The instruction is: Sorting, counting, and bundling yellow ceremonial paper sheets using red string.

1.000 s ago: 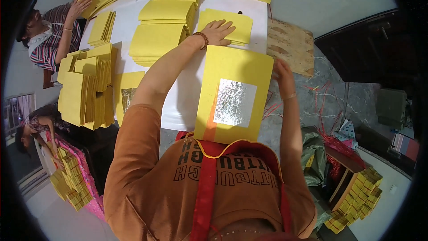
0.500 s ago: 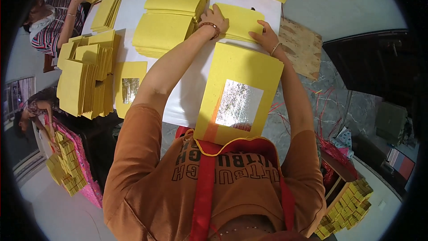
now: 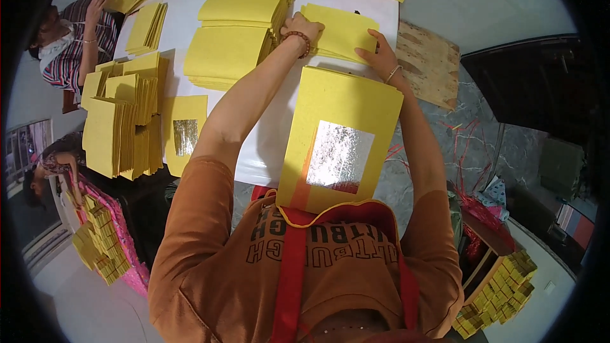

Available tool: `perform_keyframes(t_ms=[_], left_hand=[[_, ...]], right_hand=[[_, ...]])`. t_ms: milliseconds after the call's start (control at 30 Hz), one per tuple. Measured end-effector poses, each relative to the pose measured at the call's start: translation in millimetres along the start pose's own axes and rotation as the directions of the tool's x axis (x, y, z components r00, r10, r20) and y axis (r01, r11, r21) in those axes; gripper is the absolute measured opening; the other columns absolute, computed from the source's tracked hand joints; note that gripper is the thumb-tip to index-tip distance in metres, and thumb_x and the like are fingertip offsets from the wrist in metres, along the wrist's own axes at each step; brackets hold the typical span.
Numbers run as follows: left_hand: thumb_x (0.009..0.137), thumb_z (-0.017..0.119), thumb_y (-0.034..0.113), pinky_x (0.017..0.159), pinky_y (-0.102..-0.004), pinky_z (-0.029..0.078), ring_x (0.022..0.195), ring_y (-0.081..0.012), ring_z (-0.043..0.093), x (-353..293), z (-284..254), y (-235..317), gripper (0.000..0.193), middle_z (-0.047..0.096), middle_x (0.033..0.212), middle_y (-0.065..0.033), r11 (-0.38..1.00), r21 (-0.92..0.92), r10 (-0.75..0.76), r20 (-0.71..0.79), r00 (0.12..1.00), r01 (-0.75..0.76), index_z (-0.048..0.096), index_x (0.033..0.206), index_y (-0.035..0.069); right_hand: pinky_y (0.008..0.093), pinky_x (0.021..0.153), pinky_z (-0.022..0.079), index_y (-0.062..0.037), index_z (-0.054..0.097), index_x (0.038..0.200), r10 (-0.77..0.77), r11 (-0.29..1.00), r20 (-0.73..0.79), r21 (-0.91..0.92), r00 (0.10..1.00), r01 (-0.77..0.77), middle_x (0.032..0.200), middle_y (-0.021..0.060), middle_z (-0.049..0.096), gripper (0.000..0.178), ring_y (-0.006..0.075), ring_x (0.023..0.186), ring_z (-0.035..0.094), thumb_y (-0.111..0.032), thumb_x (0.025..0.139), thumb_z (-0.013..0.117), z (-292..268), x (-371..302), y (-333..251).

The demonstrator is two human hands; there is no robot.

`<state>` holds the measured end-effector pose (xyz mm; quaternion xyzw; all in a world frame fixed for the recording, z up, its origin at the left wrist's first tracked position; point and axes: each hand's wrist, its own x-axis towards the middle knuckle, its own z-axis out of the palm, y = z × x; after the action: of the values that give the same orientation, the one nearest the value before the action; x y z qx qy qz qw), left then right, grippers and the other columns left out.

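We hold the low yellow stack (image 3: 346,33) at both ends, our left hand (image 3: 304,27) curled against one, our right hand (image 3: 382,58) spread around the other. It lies on the white table (image 3: 259,149) just beyond the silver-patched stack (image 3: 340,140); thicker yellow piles (image 3: 227,54) sit left of that patched stack.

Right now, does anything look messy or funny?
Yes: a red tangle at the right, with loose strands straggling over the grey floor. It looks messy beside the neat yellow stacks on the white table. The yellow stack between the left hand and right hand shows no obvious damage.
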<state>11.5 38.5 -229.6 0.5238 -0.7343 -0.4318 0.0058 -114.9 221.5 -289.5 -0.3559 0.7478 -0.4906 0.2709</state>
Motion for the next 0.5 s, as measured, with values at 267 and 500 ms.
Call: perform_keyframes(t_ms=[267,500], left_hand=[[0.057,0.075,0.034,0.098,-0.0405,0.034,0.115,-0.0375,0.039,14.1,-0.6,-10.5,0.086,0.041,0.125,-0.0223,0.971,-0.237,-0.001,-0.056,0.998,-0.013,0.035,0.125,0.001],[0.058,0.078,0.012,0.069,-0.0317,0.051,0.084,-0.0245,0.061,6.4,-1.7,-4.4,0.071,0.057,0.100,-0.0195,0.966,-0.182,0.166,-0.102,0.981,-0.183,0.036,0.112,-0.009]], right_hand=[[0.0336,0.092,0.038,-0.0002,0.042,0.122,-0.017,0.990,0.005,0.143,1.000,0.016,0.114,0.0179,0.051,0.067,0.0271,0.107,0.049,-0.027,0.069,0.072,3.5,3.7,3.3],[0.0298,0.076,0.045,-0.0092,0.017,0.136,0.074,0.955,-0.050,0.290,0.996,-0.056,0.104,0.0124,0.052,0.090,0.0199,0.091,0.053,-0.017,0.068,0.075,0.0,-14.7,-22.9]])
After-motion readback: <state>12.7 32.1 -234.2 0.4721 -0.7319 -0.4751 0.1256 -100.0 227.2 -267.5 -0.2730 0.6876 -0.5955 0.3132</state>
